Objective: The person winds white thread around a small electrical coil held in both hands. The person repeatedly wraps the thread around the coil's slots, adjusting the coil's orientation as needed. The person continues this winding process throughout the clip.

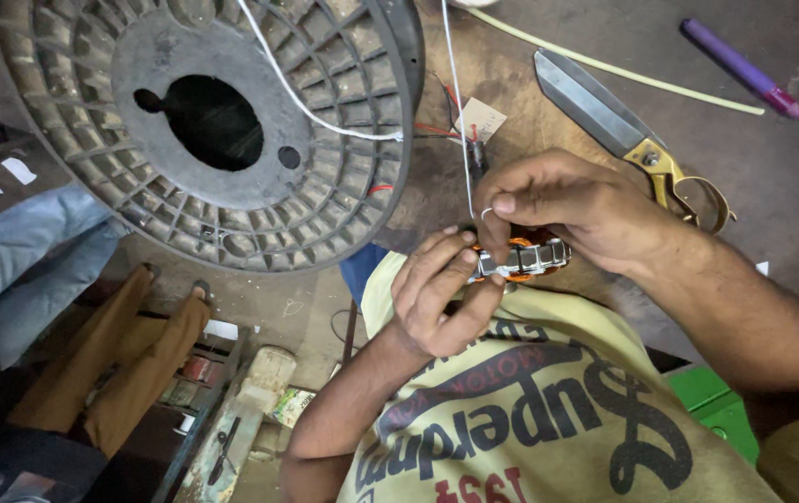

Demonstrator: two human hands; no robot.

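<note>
1. The small motor stator (522,259), a metal core wound with orange copper coil, sat between both hands just above the edge of the workbench, close to the person's chest.
2. The left hand (437,296) cupped the stator from below, fingers curled tight around its near end.
3. The right hand (562,207) came over the top, thumb and forefinger pinched narrowly on a thin white cord (460,112) at the stator's upper edge; I saw no gap between those fingertips.
4. That cord ran up and away across the bench, and a second white strand crossed the face of a large grey plastic spool (204,121) leaning at the left.
5. Thin red and black leads and a small paper tag (481,119) lay just beyond the hands.
6. Large shears with brass-coloured handles (628,130) rested on the bench right of the hands, with a purple pen (739,67) and a pale yellow sleeve (614,67) farther off.
7. The workbench (781,177) was dark brown, worn and stained, dotted with white paper scraps.
8. Below it, I made out a dim floor with clutter and someone's legs in brown trousers (110,363).
</note>
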